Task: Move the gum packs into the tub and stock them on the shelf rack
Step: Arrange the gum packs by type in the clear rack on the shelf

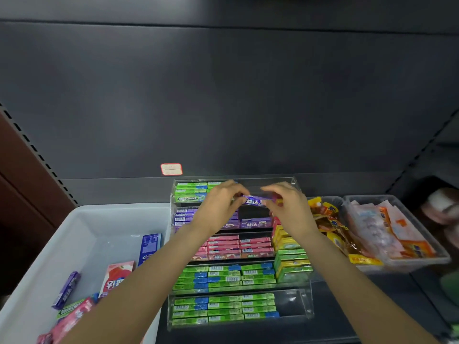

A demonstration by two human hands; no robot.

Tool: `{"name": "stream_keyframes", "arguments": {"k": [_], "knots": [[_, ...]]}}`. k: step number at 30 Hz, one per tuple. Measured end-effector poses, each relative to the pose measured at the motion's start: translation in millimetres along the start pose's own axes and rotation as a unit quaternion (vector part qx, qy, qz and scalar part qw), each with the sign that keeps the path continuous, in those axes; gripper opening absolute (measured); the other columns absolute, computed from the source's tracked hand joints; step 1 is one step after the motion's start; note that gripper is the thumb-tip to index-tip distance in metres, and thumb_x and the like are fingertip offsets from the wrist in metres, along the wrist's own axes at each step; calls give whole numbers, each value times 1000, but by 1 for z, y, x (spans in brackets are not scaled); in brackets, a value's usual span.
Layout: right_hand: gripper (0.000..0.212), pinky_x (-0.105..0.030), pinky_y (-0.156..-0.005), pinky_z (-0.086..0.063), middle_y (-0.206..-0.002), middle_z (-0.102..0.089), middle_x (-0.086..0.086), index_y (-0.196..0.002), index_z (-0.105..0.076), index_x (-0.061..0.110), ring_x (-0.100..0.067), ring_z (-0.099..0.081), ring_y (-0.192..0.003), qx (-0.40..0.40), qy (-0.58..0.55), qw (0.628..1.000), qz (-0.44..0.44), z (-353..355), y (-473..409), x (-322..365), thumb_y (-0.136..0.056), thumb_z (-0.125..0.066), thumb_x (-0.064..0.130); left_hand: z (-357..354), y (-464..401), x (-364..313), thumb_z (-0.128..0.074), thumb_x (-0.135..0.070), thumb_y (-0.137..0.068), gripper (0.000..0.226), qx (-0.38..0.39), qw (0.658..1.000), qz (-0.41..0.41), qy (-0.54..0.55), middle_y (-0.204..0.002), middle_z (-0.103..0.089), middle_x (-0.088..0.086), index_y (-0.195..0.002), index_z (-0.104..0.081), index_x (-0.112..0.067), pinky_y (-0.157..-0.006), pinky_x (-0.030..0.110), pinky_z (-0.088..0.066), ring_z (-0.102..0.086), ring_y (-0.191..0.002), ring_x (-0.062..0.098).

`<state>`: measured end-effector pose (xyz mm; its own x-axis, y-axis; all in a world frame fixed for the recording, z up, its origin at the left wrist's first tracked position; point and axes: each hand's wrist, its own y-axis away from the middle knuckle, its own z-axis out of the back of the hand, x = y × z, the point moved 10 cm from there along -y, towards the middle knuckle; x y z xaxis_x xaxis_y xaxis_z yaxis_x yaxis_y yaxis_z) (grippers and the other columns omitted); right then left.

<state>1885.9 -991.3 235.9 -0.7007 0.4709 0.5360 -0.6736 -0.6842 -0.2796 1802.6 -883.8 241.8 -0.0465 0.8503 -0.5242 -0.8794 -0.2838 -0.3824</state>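
Observation:
A purple gum pack (252, 201) hangs crosswise above the upper tiers of the clear tiered shelf rack (301, 301). My left hand (219, 207) pinches its left end and my right hand (285, 209) pinches its right end. The rack holds rows of green, purple and pink gum packs, with a dark gap in the purple tier just below the held pack. To the left stands the white tub (84, 219), with a blue pack (149, 247), a pink pack (116, 276), a purple pack (66, 290) and others lying loose in it.
Right of the rack stand two clear bins, one with orange snack bags (332, 229) and one with pale sachets (387, 227). A red-edged price tag (171, 169) sticks to the dark back panel. The slotted shelf upright (37, 155) runs down the left.

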Motion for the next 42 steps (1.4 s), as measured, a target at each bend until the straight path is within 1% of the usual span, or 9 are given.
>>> {"name": "stream_keyframes", "arguments": {"k": [3, 6, 7, 11, 16, 21, 24, 31, 42], "knots": [[35, -27, -97, -39, -129, -52, 1, -125, -59, 19, -16, -44, -120, -3, 66, 998, -13, 5, 0, -10, -90, -60, 22, 0, 4, 18, -57, -11, -92, 17, -16, 999, 38, -27, -101, -63, 5, -106, -67, -9, -83, 27, -50, -59, -84, 14], [38, -31, -103, -36, -134, -48, 0, -129, -56, 18, -18, -40, -125, 32, 95, 995, -18, 1, 3, -14, -93, -56, 29, -6, 10, 27, -56, -10, -92, 17, -8, 997, 60, -49, -99, -63, 5, -105, -67, -9, -82, 29, -49, -60, -85, 17], [39, -31, -104, -35, -135, -48, 0, -131, -54, 19, -17, -40, -126, 47, 103, 993, -37, 8, 16, -37, -93, -55, 30, -33, 10, 15, -56, -10, -93, 18, 6, 997, 58, -44, -101, -63, 6, -106, -67, -9, -81, 28, -49, -60, -87, 19], [41, -30, -104, -35, -137, -47, 3, -133, -51, 21, -16, -39, -127, 49, 101, 993, -30, 10, 18, -41, -93, -55, 29, -45, 13, 13, -55, -11, -93, 19, 25, 995, 79, -51, -106, -63, 6, -108, -66, -9, -82, 26, -50, -61, -91, 19], [41, -31, -104, -38, -137, -46, 3, -134, -50, 23, -15, -39, -127, 51, 110, 992, -26, 9, 15, -39, -93, -55, 24, -52, 11, 20, -55, -10, -93, 17, 89, 991, 81, -66, -108, -62, 6, -107, -64, -10, -86, 30, -51, -60, -95, 19], [41, -31, -103, -39, -137, -45, 3, -135, -50, 22, -16, -39, -127, 50, 128, 990, -19, 11, 15, -37, -94, -54, 22, -64, 10, 17, -50, -8, -93, 30, 160, 980, 52, -110, -119, -61, 4, -120, -60, -17, -102, 38, -40, -51, -114, 20], [41, -31, -103, -39, -137, -45, 2, -135, -49, 21, -17, -38, -127, 52, 129, 990, -20, 10, 15, -37, -94, -54, 21, -70, 11, 18, -45, -12, -95, 33, 184, 971, 46, -144, -123, -58, 4, -124, -58, -22, -106, 40, -34, -45, -120, 21], [41, -30, -102, -39, -137, -45, 0, -135, -49, 18, -18, -38, -127, 50, 126, 991, -20, 9, 17, -36, -94, -53, 20, -68, 10, 15, -41, -27, -98, 30, 172, 964, 38, -199, -122, -57, -1, -122, -58, -23, -100, 36, -33, -44, -117, 19], [43, -33, -105, -37, -140, -43, -1, -136, -47, 17, -19, -38, -128, 19, 150, 988, -12, 12, 23, -27, -94, -54, 21, -62, 14, 9, -42, -27, -98, 31, 141, 967, 59, -206, -123, -56, 2, -124, -56, -20, -101, 35, -30, -44, -118, 19]]}}
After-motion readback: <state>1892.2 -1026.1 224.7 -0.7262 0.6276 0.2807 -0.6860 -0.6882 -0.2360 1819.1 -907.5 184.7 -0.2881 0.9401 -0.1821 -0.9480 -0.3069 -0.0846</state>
